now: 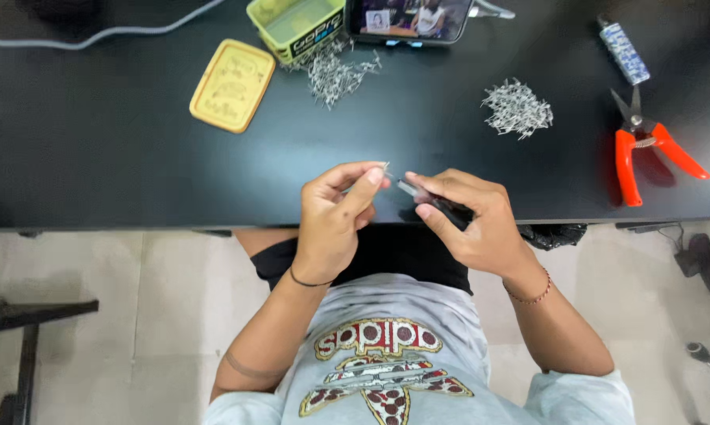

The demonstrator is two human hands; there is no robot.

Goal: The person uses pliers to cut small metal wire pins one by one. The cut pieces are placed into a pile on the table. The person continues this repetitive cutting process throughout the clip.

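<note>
My left hand (335, 216) pinches a tiny metal piece (386, 166) between thumb and forefinger over the near edge of the black table (119, 157). My right hand (469, 216) holds a slim dark tool (418, 191), its metal tip pointing left toward the small piece. The two hands almost touch. What the small piece is exactly I cannot make out.
Two heaps of small silvery metal pieces lie on the table, one (335, 75) by a green tin (296, 27), one (517, 108) at the right. A yellow lid (231, 84), a phone (408, 20), red-handled snips (642, 145) and a small tube (623, 49) lie further back.
</note>
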